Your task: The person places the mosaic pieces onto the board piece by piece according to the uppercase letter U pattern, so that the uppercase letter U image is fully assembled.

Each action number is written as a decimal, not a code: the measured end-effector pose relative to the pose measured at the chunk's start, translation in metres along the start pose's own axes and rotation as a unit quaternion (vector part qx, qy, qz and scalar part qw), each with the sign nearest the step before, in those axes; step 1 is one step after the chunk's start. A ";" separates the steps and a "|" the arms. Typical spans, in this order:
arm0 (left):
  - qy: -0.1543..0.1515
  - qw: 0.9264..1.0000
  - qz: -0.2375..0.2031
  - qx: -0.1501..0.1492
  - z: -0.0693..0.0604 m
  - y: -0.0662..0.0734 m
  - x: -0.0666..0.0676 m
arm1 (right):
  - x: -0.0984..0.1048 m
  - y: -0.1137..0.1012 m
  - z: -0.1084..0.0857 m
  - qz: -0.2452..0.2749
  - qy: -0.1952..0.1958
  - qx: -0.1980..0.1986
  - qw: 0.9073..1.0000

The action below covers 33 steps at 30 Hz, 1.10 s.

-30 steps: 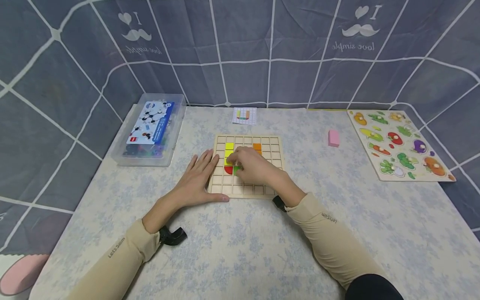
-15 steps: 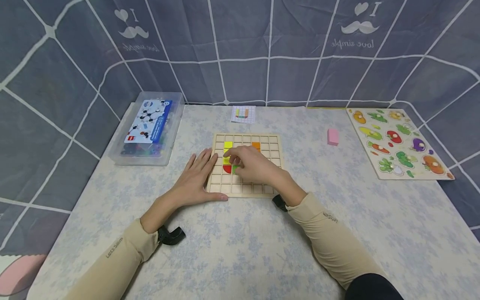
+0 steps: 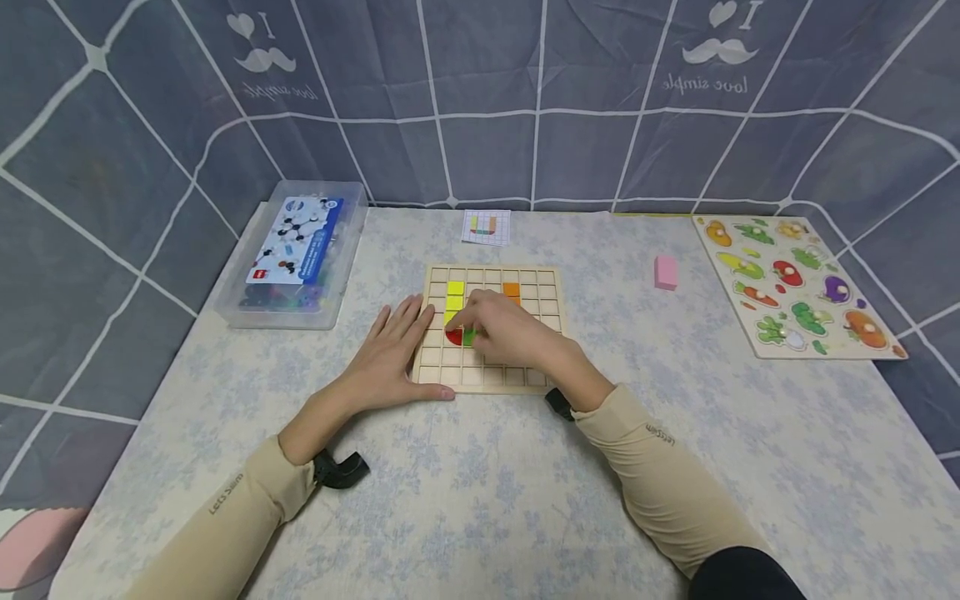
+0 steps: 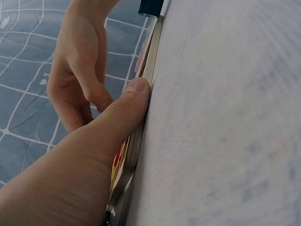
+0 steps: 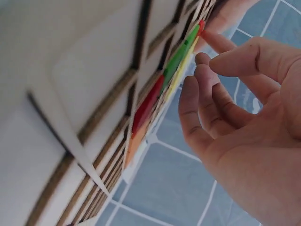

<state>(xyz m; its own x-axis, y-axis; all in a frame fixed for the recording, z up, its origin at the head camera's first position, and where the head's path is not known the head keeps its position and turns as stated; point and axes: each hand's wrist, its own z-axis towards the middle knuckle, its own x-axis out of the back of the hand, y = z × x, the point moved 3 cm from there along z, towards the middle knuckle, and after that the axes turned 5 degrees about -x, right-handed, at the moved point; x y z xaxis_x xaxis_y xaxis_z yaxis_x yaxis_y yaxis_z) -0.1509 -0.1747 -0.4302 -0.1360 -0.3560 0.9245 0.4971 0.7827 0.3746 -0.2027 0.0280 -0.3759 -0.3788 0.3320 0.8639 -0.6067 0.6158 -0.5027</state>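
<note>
A wooden grid board (image 3: pixel 480 380) lies on the table, with a column of yellow tiles (image 3: pixel 455 288), a red piece (image 3: pixel 453 337), a green piece (image 3: pixel 468 338) and orange tiles (image 3: pixel 512 289) in its squares. My left hand (image 3: pixel 384 360) rests along the board's left side, fingers spread and thumb (image 4: pixel 134 94) at the near edge. Over the board's middle is my right hand (image 3: pixel 512 329), its index finger extended to the lowest yellow tile beside the red piece. The other fingers bend loosely and hold nothing. This hand hides part of the pattern; the right wrist view shows another red piece (image 5: pixel 148 106).
A small pattern card (image 3: pixel 486 227) lies behind the board. At the back left sits a clear plastic box (image 3: pixel 292 317) with a blue-and-white label. A pink block (image 3: pixel 665 272) and a vegetable picture board (image 3: pixel 765 340) lie to the right. Grey-blue grid-patterned cloth hangs behind.
My right index finger has straightened and slid down the yellow column toward the red piece, uncovering more yellow. My left hand stays at the board's side.
</note>
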 end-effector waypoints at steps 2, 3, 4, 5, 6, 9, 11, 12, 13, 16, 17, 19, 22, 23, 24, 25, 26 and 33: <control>0.001 1.000 -0.001 0.000 0.000 0.000 0.000 | 0.000 0.001 0.000 0.003 0.001 -0.005 1.000; 0.002 1.000 -0.002 -0.001 -0.001 0.001 0.000 | 0.000 0.002 -0.001 0.008 0.001 -0.011 1.000; 0.003 1.000 -0.002 -0.001 -0.001 0.001 0.000 | 0.001 0.002 -0.001 0.013 0.000 -0.019 1.000; 0.003 1.000 -0.002 0.000 -0.001 0.001 0.000 | 0.002 0.003 -0.002 0.019 0.000 -0.030 0.999; 0.003 1.000 -0.004 0.001 -0.002 0.001 0.000 | 0.003 0.004 -0.002 0.024 0.001 -0.040 0.999; 0.002 1.000 -0.007 0.004 -0.002 0.001 0.000 | 0.005 0.007 -0.003 0.036 -0.001 -0.064 0.997; 0.000 1.000 -0.007 0.007 -0.002 0.001 -0.001 | 0.005 0.008 -0.003 0.036 -0.005 -0.065 0.997; 0.000 1.000 -0.008 0.007 -0.002 0.001 -0.001 | 0.005 0.008 -0.003 0.034 -0.007 -0.062 0.997; -0.001 1.000 -0.008 0.007 -0.002 0.001 -0.001 | 0.005 0.008 -0.003 0.033 -0.010 -0.059 0.998; -0.001 1.000 -0.007 0.007 -0.001 0.001 0.000 | 0.007 0.010 -0.004 0.042 -0.016 -0.054 0.998; -0.001 1.000 -0.007 0.007 -0.001 0.001 0.000 | 0.009 0.011 -0.005 0.043 -0.016 -0.052 0.998; 0.000 1.000 -0.007 0.005 0.000 0.001 0.000 | 0.012 0.013 -0.007 0.046 -0.017 -0.053 0.997; 0.002 1.000 -0.007 0.004 0.000 0.001 0.000 | 0.017 0.016 -0.009 0.038 -0.015 -0.052 0.998; 0.003 1.000 -0.007 0.003 0.000 0.001 0.000 | 0.017 0.017 -0.009 0.034 -0.015 -0.054 0.998; 0.004 1.000 -0.007 0.003 0.000 0.001 0.000 | 0.018 0.018 -0.009 0.032 -0.014 -0.056 0.998; 0.004 1.000 -0.008 0.004 0.000 0.001 0.000 | 0.017 0.019 -0.009 0.030 -0.013 -0.057 0.998; 0.004 1.000 -0.008 0.004 0.000 0.001 0.000 | 0.017 0.019 -0.010 0.026 -0.012 -0.055 0.998; 0.005 1.000 -0.009 0.006 0.000 0.001 -0.001 | 0.016 0.020 -0.010 0.008 -0.001 -0.052 0.999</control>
<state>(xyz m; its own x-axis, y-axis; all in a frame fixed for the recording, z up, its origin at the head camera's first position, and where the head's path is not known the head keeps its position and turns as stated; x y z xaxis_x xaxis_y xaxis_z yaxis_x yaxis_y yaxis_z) -0.1501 -0.1742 -0.4310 -0.1360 -0.3760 0.9166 0.4845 0.7817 0.3926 -0.2137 0.0528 -0.3715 -0.3888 0.3404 0.8562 -0.5251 0.6817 -0.5095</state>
